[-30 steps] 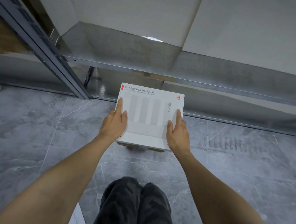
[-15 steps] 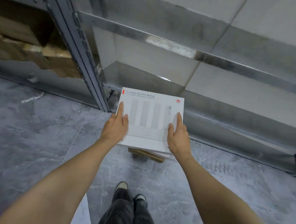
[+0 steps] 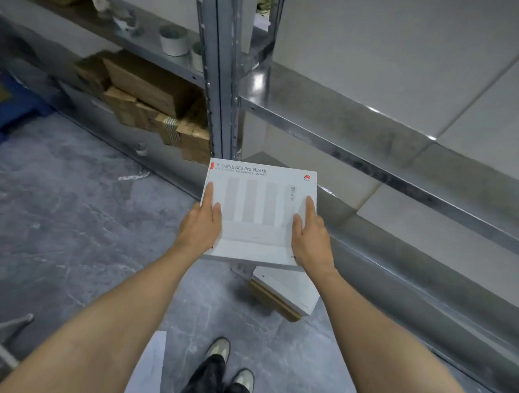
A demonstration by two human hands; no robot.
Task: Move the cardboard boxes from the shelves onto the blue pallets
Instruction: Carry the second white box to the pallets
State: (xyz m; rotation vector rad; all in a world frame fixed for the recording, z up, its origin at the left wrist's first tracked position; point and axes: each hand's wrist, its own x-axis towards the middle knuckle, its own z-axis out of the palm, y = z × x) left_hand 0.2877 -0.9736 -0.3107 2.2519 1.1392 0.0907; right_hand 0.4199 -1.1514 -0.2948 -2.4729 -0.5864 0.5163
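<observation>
I carry a flat white box (image 3: 259, 214) with red print at chest height in front of the metal shelves. My left hand (image 3: 201, 226) grips its left edge and my right hand (image 3: 310, 232) grips its right edge, thumbs and forefingers lying on top, the other fingers hidden underneath. Just below it a second white box (image 3: 289, 291) and a brown cardboard box (image 3: 272, 300) stick out, skewed to the right. More brown cardboard boxes (image 3: 155, 100) sit on a low shelf at the left. A corner of a blue pallet (image 3: 13, 108) shows at the far left.
A grey shelf upright (image 3: 222, 74) stands right behind the box, with bare metal shelves (image 3: 375, 136) to its right. White cups (image 3: 173, 41) stand on a higher shelf. A sheet of paper (image 3: 150, 365) lies on the grey floor by my shoes (image 3: 231, 363).
I have stood up and backed away from the low shelf with the box in both hands. The view has swung left, bringing the stacked cardboard boxes and blue pallet into sight.
</observation>
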